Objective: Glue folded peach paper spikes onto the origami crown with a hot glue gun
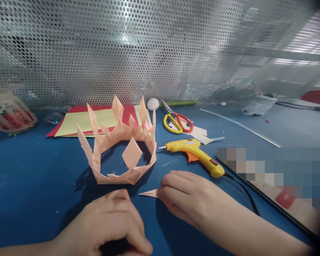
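A peach folded-paper crown (pixel 117 149) stands on the blue table (pixel 29 177), spikes pointing up. Just in front of it my right hand (pixel 186 199) lies with fingers pressed together on a small pointed peach paper piece (pixel 149 193), whose tip sticks out to the left. My left hand (pixel 112 224) rests near the front edge with its fingers curled under; I cannot make out anything in it. A yellow hot glue gun (pixel 194 154) lies just beyond my right hand, nozzle pointing left.
Yellow-and-red scissors (pixel 177 122) and white paper scraps lie behind the glue gun. Coloured paper sheets (pixel 77 122) are stacked behind the crown. A white foam ball (pixel 153 104), a clear bag (pixel 8 112) at far left, and a perforated metal screen (pixel 160 49) behind.
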`<state>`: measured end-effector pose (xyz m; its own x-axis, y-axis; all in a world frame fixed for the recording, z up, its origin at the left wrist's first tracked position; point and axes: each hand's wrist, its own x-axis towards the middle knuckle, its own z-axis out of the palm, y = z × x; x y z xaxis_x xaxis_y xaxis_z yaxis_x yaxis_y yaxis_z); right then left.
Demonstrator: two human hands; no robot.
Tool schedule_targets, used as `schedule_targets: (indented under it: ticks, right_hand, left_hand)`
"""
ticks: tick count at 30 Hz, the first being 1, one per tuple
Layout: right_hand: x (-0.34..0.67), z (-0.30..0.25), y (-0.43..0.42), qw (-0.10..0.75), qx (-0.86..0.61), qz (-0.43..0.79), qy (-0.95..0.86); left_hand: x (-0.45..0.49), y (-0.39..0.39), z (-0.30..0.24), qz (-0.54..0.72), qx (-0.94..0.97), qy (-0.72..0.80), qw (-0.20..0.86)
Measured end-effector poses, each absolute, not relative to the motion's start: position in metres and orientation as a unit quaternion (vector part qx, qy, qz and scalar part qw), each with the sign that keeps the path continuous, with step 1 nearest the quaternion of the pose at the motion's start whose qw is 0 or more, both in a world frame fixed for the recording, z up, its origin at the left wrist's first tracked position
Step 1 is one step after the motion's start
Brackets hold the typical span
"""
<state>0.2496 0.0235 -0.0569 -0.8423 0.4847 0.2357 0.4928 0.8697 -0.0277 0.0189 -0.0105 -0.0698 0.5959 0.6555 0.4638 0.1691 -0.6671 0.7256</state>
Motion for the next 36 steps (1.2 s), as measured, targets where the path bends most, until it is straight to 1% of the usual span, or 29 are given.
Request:
schedule_targets:
  ticks: [4,7,9,12,16,18,20,23,25,28,32,34,36]
  right_hand:
    - [0.25,-0.055,0.024,0.131,-0.258,-0.026,-0.957]
    - [0.249,-0.056,0.025,0.149,-0.254,-0.038,-0.955]
    - [0.249,-0.056,0.026,0.157,-0.254,-0.037,-0.954]
    - [0.25,-0.052,0.028,0.157,-0.265,0.004,-0.952]
    - [0.251,-0.044,0.032,0.158,-0.306,0.092,-0.934]
    - [0.251,-0.041,0.033,0.155,-0.325,0.11,-0.926]
    - [0.251,-0.04,0.032,0.145,-0.349,0.121,-0.918]
    - [0.253,-0.041,0.03,0.125,-0.394,0.146,-0.899]
    - [0.255,-0.041,0.028,0.117,-0.417,0.168,-0.886]
    - [0.258,-0.038,0.027,0.117,-0.418,0.203,-0.877]
    - [0.262,-0.035,0.026,0.13,-0.411,0.245,-0.868]
    - [0.262,-0.035,0.026,0.13,-0.411,0.247,-0.868]
    - [0.26,-0.036,0.025,0.124,-0.404,0.22,-0.879]
  left_hand:
    - [0.016,-0.009,-0.065,0.348,0.825,0.286,0.341]
    - [0.012,-0.006,-0.06,0.304,0.854,0.255,0.337]
    - [0.01,-0.004,-0.057,0.282,0.878,0.227,0.312]
    - [0.011,-0.006,-0.061,0.249,0.914,0.232,0.222]
    - [0.015,-0.01,-0.082,0.195,0.941,0.271,0.05]
    - [0.017,-0.012,-0.093,0.181,0.945,0.272,0.001]
    - [0.017,-0.012,-0.1,0.174,0.948,0.266,-0.026]
    - [0.018,-0.012,-0.095,0.178,0.949,0.255,-0.049]
    - [0.017,-0.012,-0.084,0.149,0.955,0.251,-0.053]
    - [0.015,-0.011,-0.067,0.072,0.971,0.222,-0.053]
    - [0.014,-0.007,-0.059,0.063,0.971,0.224,-0.061]
    - [0.015,-0.006,-0.061,0.055,0.973,0.213,-0.064]
    - [0.015,-0.006,-0.063,0.054,0.972,0.219,-0.07]
